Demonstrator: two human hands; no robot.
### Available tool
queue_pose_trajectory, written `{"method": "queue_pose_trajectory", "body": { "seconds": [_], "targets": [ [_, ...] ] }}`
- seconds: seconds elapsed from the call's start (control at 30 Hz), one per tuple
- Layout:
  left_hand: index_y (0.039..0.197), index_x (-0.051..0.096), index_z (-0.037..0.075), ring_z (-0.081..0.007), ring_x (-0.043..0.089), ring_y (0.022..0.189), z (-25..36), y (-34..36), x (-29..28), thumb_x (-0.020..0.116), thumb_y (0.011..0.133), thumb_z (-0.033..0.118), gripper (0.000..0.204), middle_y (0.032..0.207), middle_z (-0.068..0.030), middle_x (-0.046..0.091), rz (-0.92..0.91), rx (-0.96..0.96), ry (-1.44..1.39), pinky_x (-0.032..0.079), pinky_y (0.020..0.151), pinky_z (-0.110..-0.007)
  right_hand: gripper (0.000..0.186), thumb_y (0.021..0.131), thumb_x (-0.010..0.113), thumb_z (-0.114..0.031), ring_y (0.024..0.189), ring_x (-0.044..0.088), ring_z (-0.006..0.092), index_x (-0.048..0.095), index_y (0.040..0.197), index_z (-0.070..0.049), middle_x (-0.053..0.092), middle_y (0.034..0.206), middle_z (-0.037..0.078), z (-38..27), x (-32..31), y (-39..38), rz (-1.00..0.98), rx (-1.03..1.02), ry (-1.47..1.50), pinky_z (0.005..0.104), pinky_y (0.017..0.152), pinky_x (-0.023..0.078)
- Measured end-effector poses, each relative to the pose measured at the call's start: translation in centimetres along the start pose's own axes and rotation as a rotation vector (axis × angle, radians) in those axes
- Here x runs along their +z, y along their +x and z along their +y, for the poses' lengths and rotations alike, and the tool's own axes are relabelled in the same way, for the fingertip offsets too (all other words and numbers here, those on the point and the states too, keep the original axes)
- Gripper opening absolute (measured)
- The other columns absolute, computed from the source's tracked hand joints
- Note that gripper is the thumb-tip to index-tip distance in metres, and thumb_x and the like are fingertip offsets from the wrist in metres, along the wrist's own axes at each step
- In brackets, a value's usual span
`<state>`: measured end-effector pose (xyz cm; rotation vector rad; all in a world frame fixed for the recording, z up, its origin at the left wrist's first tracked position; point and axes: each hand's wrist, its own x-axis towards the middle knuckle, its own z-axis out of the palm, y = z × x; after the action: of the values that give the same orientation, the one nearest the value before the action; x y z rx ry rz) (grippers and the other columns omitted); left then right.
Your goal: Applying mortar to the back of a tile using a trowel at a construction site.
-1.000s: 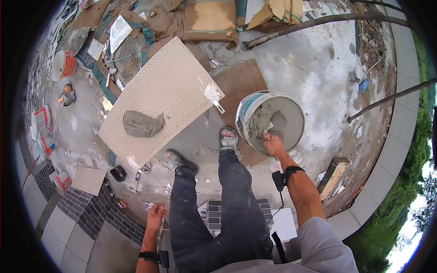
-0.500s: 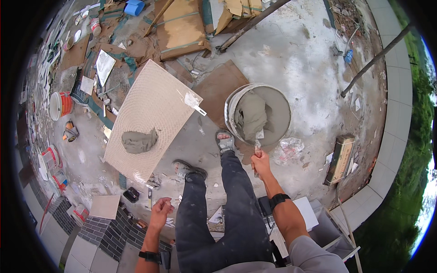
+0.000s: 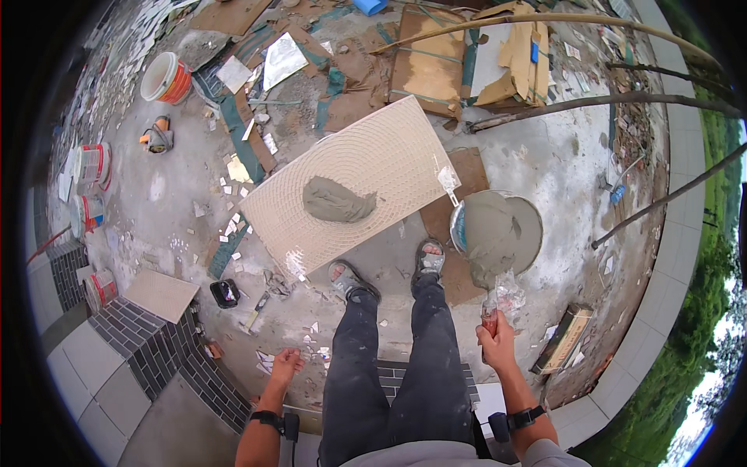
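My right hand (image 3: 498,340) grips the reddish handle of a trowel (image 3: 489,315). Its blade is hidden under a load of wet grey mortar (image 3: 486,268) at the near side of a bucket (image 3: 458,226), whose inside is full of the same mortar. Loosely curled, my left hand (image 3: 286,364) hangs over the floor left of my legs, with nothing visible in it. Ahead of my feet lies a large beige tile (image 3: 389,152) with ridged curves on its face. A grey mortar heap (image 3: 336,201) sits left of its middle.
Flat cardboard (image 3: 467,284) lies beside the bucket. Poles (image 3: 591,105) slant in from the upper right. Left are a red-and-white bucket (image 3: 167,79), an orange-and-grey tool (image 3: 158,136) and a black container (image 3: 225,293). A long box (image 3: 562,338) lies right; brick-patterned blocks (image 3: 167,350) stand at lower left.
The view has shifted and turned, so the tile sits farther right. My right hand has drawn the trowel back toward me, and mortar now covers its blade. My left hand stays low and curled.
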<state>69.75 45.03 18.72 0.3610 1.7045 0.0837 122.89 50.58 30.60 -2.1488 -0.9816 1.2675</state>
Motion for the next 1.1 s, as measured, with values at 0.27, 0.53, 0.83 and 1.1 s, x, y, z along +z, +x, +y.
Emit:
{"method": "queue_pose_trajectory", "body": {
  "seconds": [0.27, 0.53, 0.83, 1.1],
  "targets": [
    [0.105, 0.060, 0.002, -0.0100, 0.058, 0.064, -3.5, -0.2, 0.3, 0.059, 0.092, 0.026, 0.027, 0.077, -0.0055, 0.065, 0.021, -0.028, -0.166, 0.047, 0.058, -0.024, 0.038, 0.080, 0.061, -0.020, 0.071, 0.057, 0.0491, 0.040, 0.107, -0.003, 0.059, 0.072, 0.028, -5.3, 19.7, 10.5, -0.240, -0.324, -0.540, 0.0543, 0.064, 0.044],
    [0.106, 0.059, 0.002, -0.0112, 0.059, 0.063, -6.5, 2.0, -2.0, 0.058, 0.093, 0.024, 0.025, 0.077, -0.0073, 0.064, 0.038, 0.027, -0.224, 0.049, 0.057, -0.024, 0.026, 0.076, 0.059, -0.016, 0.068, 0.057, 0.0400, 0.047, 0.096, -0.003, 0.057, 0.072, 0.021, -8.4, 13.5, 7.8, -0.167, -0.302, -0.440, 0.0444, 0.062, 0.044],
    [0.106, 0.059, 0.006, -0.0107, 0.059, 0.061, -4.7, 2.6, -1.5, 0.056, 0.094, 0.029, 0.026, 0.076, -0.0048, 0.065, -0.002, 0.087, -0.192, 0.048, 0.055, -0.024, 0.031, 0.080, 0.062, -0.030, 0.072, 0.063, 0.0376, 0.053, 0.092, -0.002, 0.063, 0.076, 0.021, 1.0, -4.8, 9.2, 0.189, 0.018, -0.800, 0.0450, 0.066, 0.048],
    [0.103, 0.061, 0.005, -0.0107, 0.059, 0.061, -1.6, 4.0, 2.5, 0.058, 0.093, 0.030, 0.027, 0.076, -0.0054, 0.065, -0.033, -0.024, 0.058, 0.048, 0.056, -0.024, 0.032, 0.081, 0.058, -0.031, 0.083, 0.065, 0.0379, 0.057, 0.095, -0.003, 0.066, 0.085, 0.021, 13.9, -13.1, 15.0, -0.105, 0.279, -1.200, 0.0478, 0.076, 0.051]
  ]
}}
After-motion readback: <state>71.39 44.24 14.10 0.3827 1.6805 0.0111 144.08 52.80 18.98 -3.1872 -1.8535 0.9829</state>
